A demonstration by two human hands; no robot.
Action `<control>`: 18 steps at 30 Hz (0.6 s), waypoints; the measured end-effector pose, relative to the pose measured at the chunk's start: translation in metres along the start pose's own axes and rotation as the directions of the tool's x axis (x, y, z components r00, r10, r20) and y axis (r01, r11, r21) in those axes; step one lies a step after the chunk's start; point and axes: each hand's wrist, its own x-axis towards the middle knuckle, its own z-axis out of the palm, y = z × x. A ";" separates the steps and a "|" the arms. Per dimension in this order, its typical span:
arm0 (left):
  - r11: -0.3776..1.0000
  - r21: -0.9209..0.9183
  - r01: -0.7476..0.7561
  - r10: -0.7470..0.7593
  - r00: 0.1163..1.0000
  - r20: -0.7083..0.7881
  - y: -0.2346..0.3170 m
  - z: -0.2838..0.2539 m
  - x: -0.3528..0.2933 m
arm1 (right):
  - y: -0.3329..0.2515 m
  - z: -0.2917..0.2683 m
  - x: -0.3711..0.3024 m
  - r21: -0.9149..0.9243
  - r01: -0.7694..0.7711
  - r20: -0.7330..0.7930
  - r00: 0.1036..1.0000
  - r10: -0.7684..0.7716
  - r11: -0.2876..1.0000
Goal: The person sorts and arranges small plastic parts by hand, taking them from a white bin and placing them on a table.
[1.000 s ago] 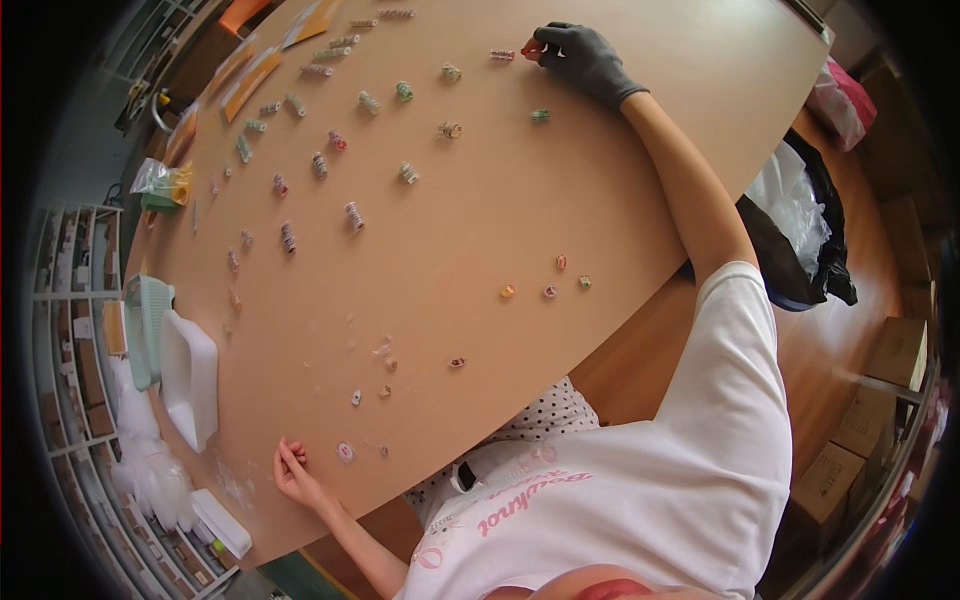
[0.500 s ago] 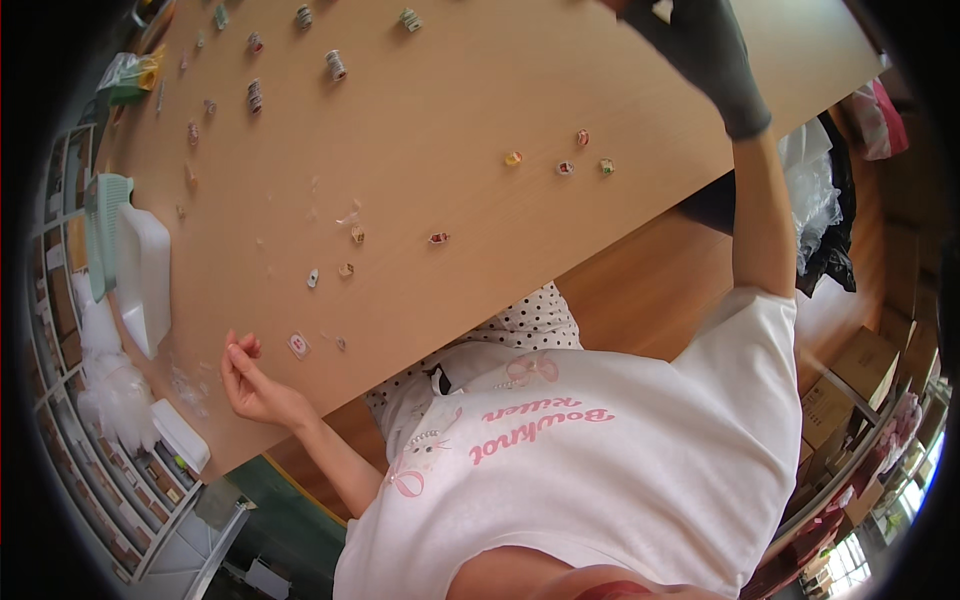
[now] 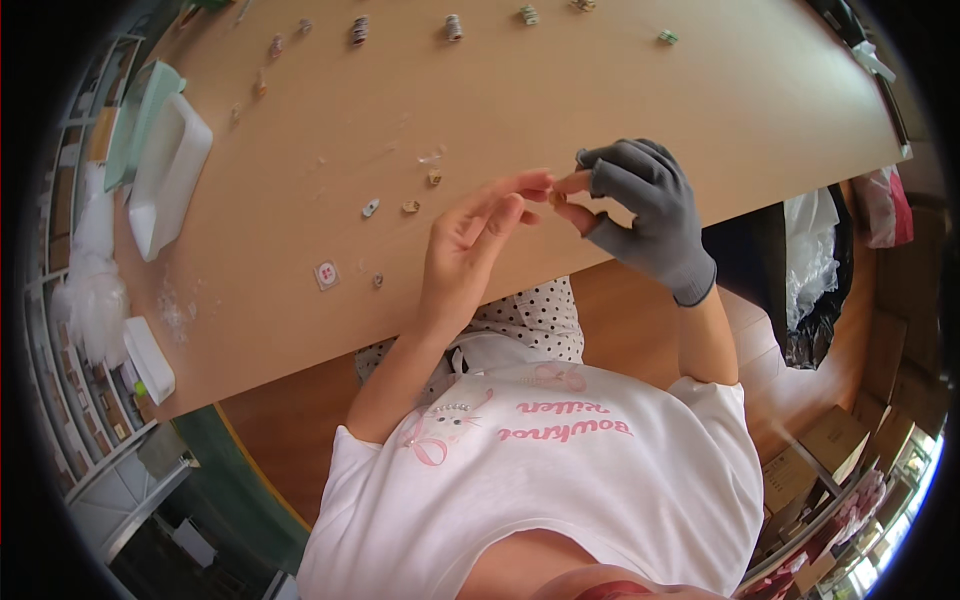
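Note:
My right hand (image 3: 645, 212), in a grey fingerless glove, is over the table, thumb and fingertips pinched together. A tiny brownish thing (image 3: 558, 198) seems to sit in that pinch, too small to name. My bare left hand (image 3: 475, 240) reaches up beside it, fingers loosely stretched and thumb apart, its fingertips at or very near the right fingertips. Nothing shows in the left hand. Left of it on the table lie a small brown-gold piece (image 3: 434, 177), another such piece (image 3: 411, 207), a small whitish piece (image 3: 371, 208) and a square card with a red mark (image 3: 327, 275).
Several small stacks, such as a dark striped one (image 3: 360, 31) and a grey one (image 3: 454, 28), stand along the table's far side. A white bin (image 3: 177, 190) and mint-green basket (image 3: 135, 125) are at the left edge. A bag-lined black container (image 3: 815, 270) stands right.
My right hand has come back from the far right to the table's near middle. My left hand has moved right and up to meet it. The view has shifted.

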 end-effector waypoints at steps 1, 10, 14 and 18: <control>1.000 0.013 -0.007 0.007 1.000 -0.018 0.002 -0.005 0.000 | -0.008 0.002 0.002 0.019 0.015 -0.002 1.000 -0.015 1.000; 0.812 -0.464 0.355 -0.208 0.918 0.338 -0.008 -0.023 -0.010 | -0.044 0.013 0.001 -0.042 0.032 -0.155 0.987 -0.038 0.999; 0.815 -0.519 0.258 -0.182 0.964 0.193 -0.002 -0.023 -0.017 | -0.052 0.016 -0.009 -0.072 -0.017 -0.241 0.971 -0.001 0.997; 0.875 -0.452 0.173 -0.130 0.983 0.127 -0.001 -0.019 -0.021 | -0.061 0.022 -0.008 -0.252 0.008 -0.302 0.949 -0.086 0.968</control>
